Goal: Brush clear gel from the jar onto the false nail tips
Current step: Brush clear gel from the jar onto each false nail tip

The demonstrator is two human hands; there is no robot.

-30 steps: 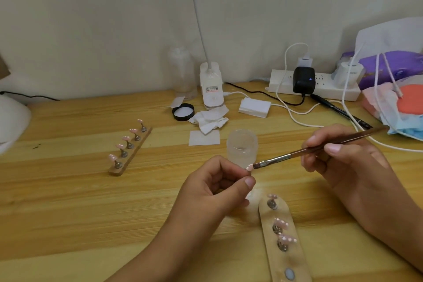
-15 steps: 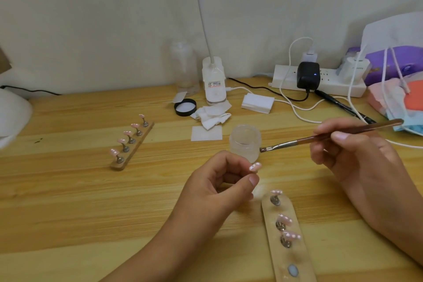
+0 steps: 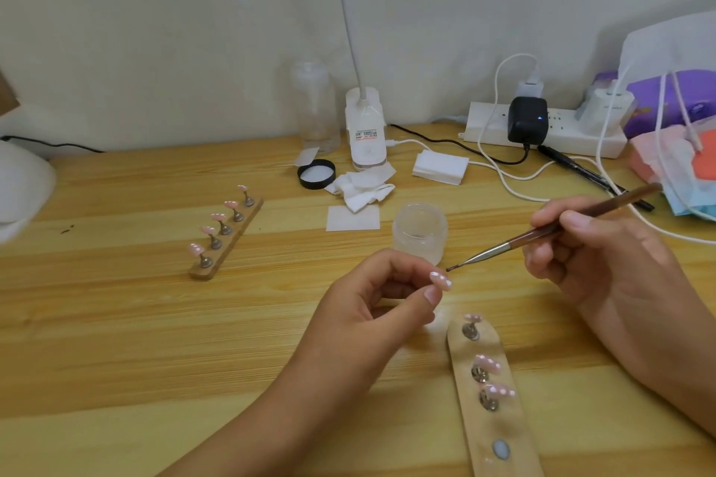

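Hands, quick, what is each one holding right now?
Left hand: fingers pinch a pink false nail tip.
Right hand: fingers grip the brush, bristles close to that tip.

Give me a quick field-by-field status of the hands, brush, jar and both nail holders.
left hand: pinches one pink nail tip between thumb and fingers
right hand: holds the brush by its shaft
brush end: close beside the nail tip; contact cannot be told
jar: upright, open, just behind the left hand
lid: black, lies apart, farther back
near holder: three tips mounted, one spot bare
far holder: five tips mounted
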